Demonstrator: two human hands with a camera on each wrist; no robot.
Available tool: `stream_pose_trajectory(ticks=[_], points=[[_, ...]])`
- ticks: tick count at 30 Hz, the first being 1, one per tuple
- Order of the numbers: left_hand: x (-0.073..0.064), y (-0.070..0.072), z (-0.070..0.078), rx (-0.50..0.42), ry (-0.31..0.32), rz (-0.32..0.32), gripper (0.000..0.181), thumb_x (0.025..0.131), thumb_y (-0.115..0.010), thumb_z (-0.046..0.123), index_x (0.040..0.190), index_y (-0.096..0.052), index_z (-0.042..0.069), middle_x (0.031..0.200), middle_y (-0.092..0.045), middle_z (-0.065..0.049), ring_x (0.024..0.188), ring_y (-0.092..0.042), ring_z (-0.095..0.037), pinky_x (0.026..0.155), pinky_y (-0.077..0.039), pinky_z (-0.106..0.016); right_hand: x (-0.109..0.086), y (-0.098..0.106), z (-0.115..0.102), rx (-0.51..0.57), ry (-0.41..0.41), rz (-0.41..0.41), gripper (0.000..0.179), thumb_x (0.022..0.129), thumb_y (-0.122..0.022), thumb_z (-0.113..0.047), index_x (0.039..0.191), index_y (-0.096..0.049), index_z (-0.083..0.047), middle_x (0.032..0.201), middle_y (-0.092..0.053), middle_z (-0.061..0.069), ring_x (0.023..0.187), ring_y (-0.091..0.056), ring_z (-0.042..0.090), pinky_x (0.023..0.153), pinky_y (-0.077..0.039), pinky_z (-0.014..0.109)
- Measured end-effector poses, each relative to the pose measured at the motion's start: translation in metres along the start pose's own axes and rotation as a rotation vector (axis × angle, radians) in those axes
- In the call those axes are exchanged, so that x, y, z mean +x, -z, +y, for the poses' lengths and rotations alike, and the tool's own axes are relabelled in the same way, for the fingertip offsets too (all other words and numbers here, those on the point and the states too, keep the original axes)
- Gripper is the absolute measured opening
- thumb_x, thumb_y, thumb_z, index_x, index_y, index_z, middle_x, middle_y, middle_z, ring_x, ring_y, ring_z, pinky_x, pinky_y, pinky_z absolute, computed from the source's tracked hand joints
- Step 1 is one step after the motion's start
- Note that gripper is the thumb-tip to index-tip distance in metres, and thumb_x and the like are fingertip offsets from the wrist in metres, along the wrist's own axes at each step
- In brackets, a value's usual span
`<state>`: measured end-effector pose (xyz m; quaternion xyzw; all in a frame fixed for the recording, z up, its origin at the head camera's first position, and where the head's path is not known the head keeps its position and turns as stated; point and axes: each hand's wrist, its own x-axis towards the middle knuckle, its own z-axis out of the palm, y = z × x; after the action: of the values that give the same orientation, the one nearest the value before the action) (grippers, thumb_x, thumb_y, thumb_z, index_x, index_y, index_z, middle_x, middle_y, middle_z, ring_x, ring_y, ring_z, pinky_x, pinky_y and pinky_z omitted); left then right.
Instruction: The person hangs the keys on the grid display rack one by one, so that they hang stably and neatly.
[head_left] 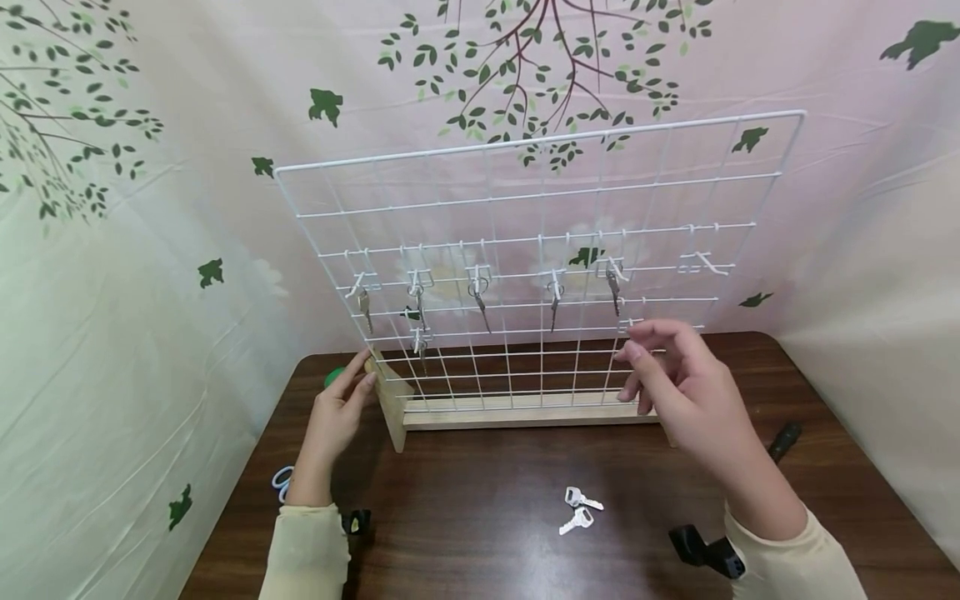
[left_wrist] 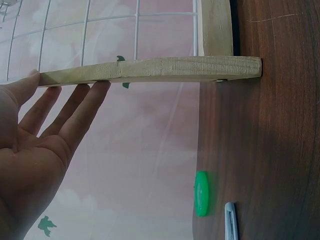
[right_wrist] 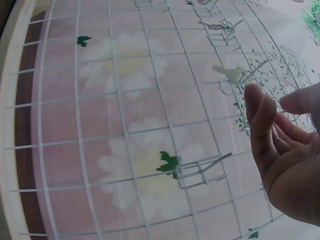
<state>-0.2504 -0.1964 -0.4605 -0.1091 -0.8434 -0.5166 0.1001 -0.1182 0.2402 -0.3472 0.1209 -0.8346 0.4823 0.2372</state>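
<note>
A white wire grid rack [head_left: 517, 333] stands in a wooden base [head_left: 525, 417], with several keys [head_left: 480, 300] hanging from its white hooks. My left hand [head_left: 333, 421] grips the wooden side support [left_wrist: 150, 70] at the rack's left end, thumb on one face and fingertips on the other. In front of the rack's right part is my right hand [head_left: 686, 392], its fingers loosely bent and nothing held between them. In the right wrist view, that hand is beside a hanging key [right_wrist: 230, 73] and above a bare hook [right_wrist: 202, 172].
Two loose silver keys [head_left: 577, 521] lie on the dark wooden table [head_left: 480, 492]. Blue-handled scissors [head_left: 282, 479] lie near my left forearm, and a green round object [left_wrist: 201, 193] is behind the side support. A dark object [head_left: 784, 442] lies by my right wrist. Printed cloth [head_left: 225, 350] surrounds the table.
</note>
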Motion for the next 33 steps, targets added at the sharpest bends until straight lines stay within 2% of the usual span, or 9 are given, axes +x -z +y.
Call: stream_pose_trajectory(ticks=[7, 10, 15, 19, 22, 27, 33], points=[[0.0, 0.0, 0.0, 0.007, -0.004, 0.006, 0.05, 0.113, -0.057, 0.023, 0.162, -0.049, 0.021, 0.145, -0.064, -0.024, 0.123, -0.071, -0.042, 0.098, -0.066, -0.046, -0.013, -0.016, 0.027, -0.001, -0.06, -0.216, 0.008, 0.11, -0.062, -0.015, 0.117, -0.066, -0.016, 0.085, -0.071, -0.002, 0.062, -0.067, 0.012, 0.05, -0.06, 0.029], [0.0, 0.0, 0.0, 0.02, -0.002, 0.015, 0.05, 0.113, -0.057, 0.022, 0.162, -0.049, 0.021, 0.145, -0.065, -0.022, 0.122, -0.072, -0.039, 0.098, -0.067, -0.046, -0.016, -0.028, 0.047, -0.004, -0.075, -0.305, 0.007, 0.108, -0.065, -0.014, 0.115, -0.067, -0.014, 0.082, -0.072, 0.0, 0.062, -0.067, 0.008, 0.052, -0.061, 0.028], [0.0, -0.001, -0.001, 0.011, -0.001, 0.013, 0.05, 0.113, -0.057, 0.022, 0.162, -0.049, 0.022, 0.145, -0.064, -0.022, 0.123, -0.071, -0.038, 0.098, -0.067, -0.046, -0.024, -0.046, 0.081, 0.011, -0.137, -0.45, 0.015, 0.105, -0.069, -0.012, 0.119, -0.066, -0.006, 0.097, -0.073, 0.007, 0.073, -0.068, 0.004, 0.062, -0.064, 0.025], [0.0, -0.001, -0.001, 0.002, -0.003, 0.003, 0.051, 0.113, -0.056, 0.021, 0.163, -0.049, 0.022, 0.147, -0.062, -0.022, 0.126, -0.069, -0.039, 0.099, -0.066, -0.045, -0.033, -0.056, 0.103, -0.002, -0.167, -0.521, 0.023, 0.101, -0.073, -0.011, 0.121, -0.065, -0.002, 0.108, -0.072, 0.015, 0.08, -0.066, 0.003, 0.066, -0.063, 0.023], [-0.001, -0.001, -0.001, 0.004, 0.001, 0.006, 0.05, 0.113, -0.057, 0.021, 0.162, -0.049, 0.021, 0.147, -0.063, -0.022, 0.126, -0.07, -0.038, 0.098, -0.067, -0.044, -0.039, -0.059, 0.113, -0.025, -0.167, -0.563, 0.028, 0.098, -0.077, -0.012, 0.12, -0.065, 0.0, 0.108, -0.072, 0.014, 0.083, -0.064, 0.0, 0.068, -0.061, 0.021], [0.0, -0.001, 0.001, 0.006, 0.011, 0.009, 0.05, 0.112, -0.057, 0.023, 0.162, -0.049, 0.022, 0.147, -0.063, -0.022, 0.127, -0.069, -0.038, 0.099, -0.066, -0.044, -0.045, -0.06, 0.124, -0.06, -0.18, -0.66, 0.028, 0.094, -0.079, -0.013, 0.118, -0.067, -0.003, 0.101, -0.07, 0.006, 0.084, -0.059, -0.003, 0.07, -0.054, 0.019], [-0.001, -0.001, 0.001, -0.008, 0.024, -0.002, 0.051, 0.113, -0.056, 0.024, 0.163, -0.048, 0.023, 0.148, -0.062, -0.023, 0.128, -0.068, -0.04, 0.101, -0.066, -0.043, -0.051, -0.061, 0.133, -0.03, -0.178, -0.777, 0.027, 0.091, -0.079, -0.01, 0.115, -0.069, -0.004, 0.098, -0.068, 0.004, 0.085, -0.057, 0.0, 0.07, -0.052, 0.018]])
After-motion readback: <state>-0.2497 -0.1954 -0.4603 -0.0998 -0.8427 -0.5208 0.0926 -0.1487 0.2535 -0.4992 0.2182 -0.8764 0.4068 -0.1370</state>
